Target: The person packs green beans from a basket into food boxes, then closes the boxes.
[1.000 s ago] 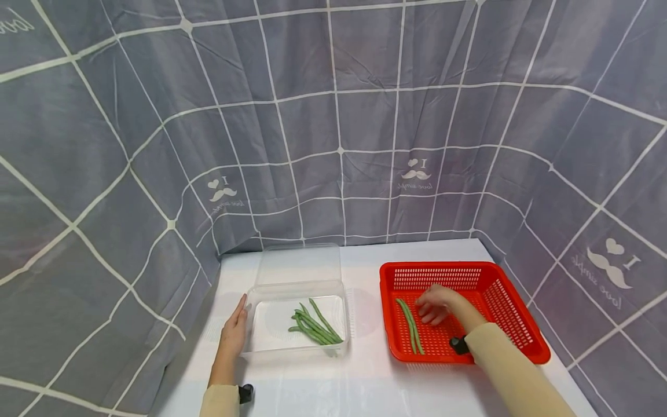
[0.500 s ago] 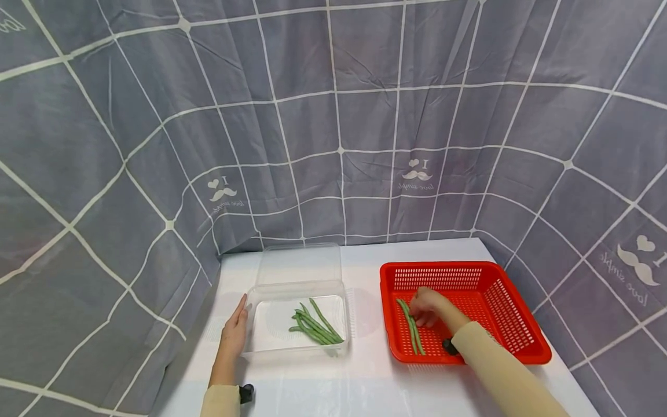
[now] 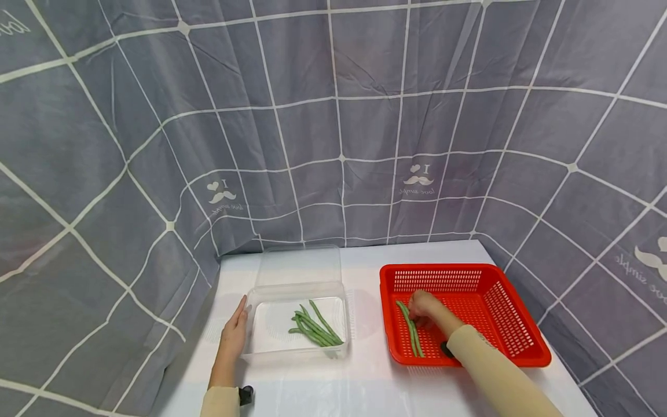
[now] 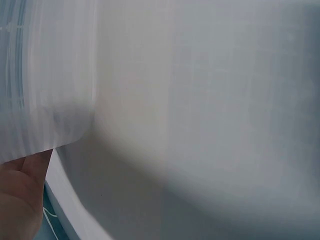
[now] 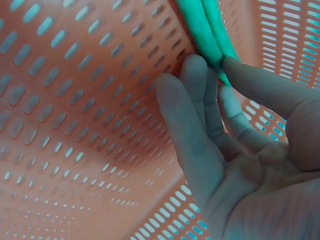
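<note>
My left hand [image 3: 234,333] lies with straight fingers along the left side of a clear plastic box [image 3: 292,351]. In the left wrist view, fingers [image 4: 35,162] reach behind the box's ribbed, see-through wall. Several green beans [image 3: 315,330] lie in a loose bundle in the box's right half. My right hand [image 3: 426,306] is down inside a red plastic basket [image 3: 438,266], at two green beans [image 3: 415,339] lying along its left side. The right wrist view has thumb and fingertips pinching the end of the green beans [image 5: 202,32].
The box's clear lid [image 3: 299,263] is folded back behind it on the white table [image 3: 359,382]. Basket walls with rows of slots rise around my right hand. A grey curtain [image 3: 365,127] with white grid lines encloses the back and sides.
My right hand has moved left inside the basket, and its fingers have closed on the green beans. My left hand stays at the box.
</note>
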`<state>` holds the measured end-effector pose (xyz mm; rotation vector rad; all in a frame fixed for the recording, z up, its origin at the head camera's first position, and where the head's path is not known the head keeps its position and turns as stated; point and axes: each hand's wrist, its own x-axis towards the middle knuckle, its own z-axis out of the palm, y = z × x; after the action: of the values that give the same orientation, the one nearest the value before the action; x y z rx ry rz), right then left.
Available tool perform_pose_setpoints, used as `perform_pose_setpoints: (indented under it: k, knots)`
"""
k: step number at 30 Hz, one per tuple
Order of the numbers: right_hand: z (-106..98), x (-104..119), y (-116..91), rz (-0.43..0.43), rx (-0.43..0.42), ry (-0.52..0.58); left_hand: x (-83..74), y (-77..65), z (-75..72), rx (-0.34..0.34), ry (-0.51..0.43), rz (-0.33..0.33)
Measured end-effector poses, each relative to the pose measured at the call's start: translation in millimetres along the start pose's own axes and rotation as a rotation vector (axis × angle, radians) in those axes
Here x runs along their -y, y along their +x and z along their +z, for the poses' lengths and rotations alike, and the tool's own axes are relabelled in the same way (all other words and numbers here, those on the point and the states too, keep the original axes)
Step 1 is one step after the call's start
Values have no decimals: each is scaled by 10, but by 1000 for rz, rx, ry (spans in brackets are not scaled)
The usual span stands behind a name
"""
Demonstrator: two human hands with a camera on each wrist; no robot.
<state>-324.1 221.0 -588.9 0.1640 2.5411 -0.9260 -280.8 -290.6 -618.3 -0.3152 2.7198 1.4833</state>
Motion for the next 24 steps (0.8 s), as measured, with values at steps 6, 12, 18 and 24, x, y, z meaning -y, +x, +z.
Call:
perform_pose_setpoints:
  k: [6,12,18,24]
  knots:
    - [52,16,37,-91,-60,-149,3,0,10,-6,-2,2]
    - [77,35,51,-25,-46,-57,19,-6,15,1,-7,-6]
    - [63,47,35,-17,-23,1,-4,-16,11,-10,7,10]
    - [7,46,-18,3,37,125,19,-1,9,-9,2,7]
